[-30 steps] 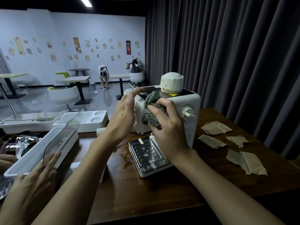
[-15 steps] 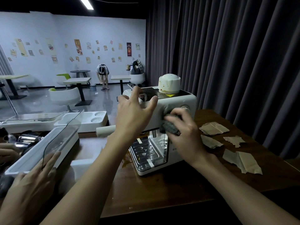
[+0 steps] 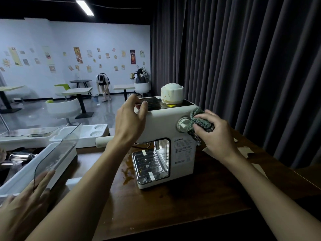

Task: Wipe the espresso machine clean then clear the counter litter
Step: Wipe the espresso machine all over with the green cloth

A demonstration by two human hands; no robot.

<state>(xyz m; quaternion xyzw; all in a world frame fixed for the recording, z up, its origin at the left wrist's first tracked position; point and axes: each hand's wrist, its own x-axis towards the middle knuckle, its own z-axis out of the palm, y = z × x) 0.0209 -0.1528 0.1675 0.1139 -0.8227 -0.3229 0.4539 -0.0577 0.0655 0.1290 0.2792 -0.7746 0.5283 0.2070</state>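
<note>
A: Room and surface?
B: Dark curtain (image 3: pixel 243 66) filled the right side. White wall (image 3: pixel 43 37) with posters was at the far back left, with one person (image 3: pixel 103 84) bent over there. Brown wooden counter (image 3: pixel 191 197), one coffee stain (image 3: pixel 127 173) left of the machine base.
A: Counts?
B: One espresso machine (image 3: pixel 165 122), mid-counter. Three hands. Left hand (image 3: pixel 129 122) was curled over its top left edge. Right hand (image 3: pixel 215 134) had its fingers clamped on one green cloth (image 3: pixel 199 124), pressed to the top right corner just beside one dial (image 3: pixel 183 125). Third hand (image 3: pixel 22 202), fingers spread, was lower left by a white tray (image 3: pixel 34 171). Paper scraps (image 3: pixel 246 151) sat behind the right arm, partly hidden, so no count. Two tape strips (image 3: pixel 144 152) on the drip tray (image 3: pixel 147 164).
</note>
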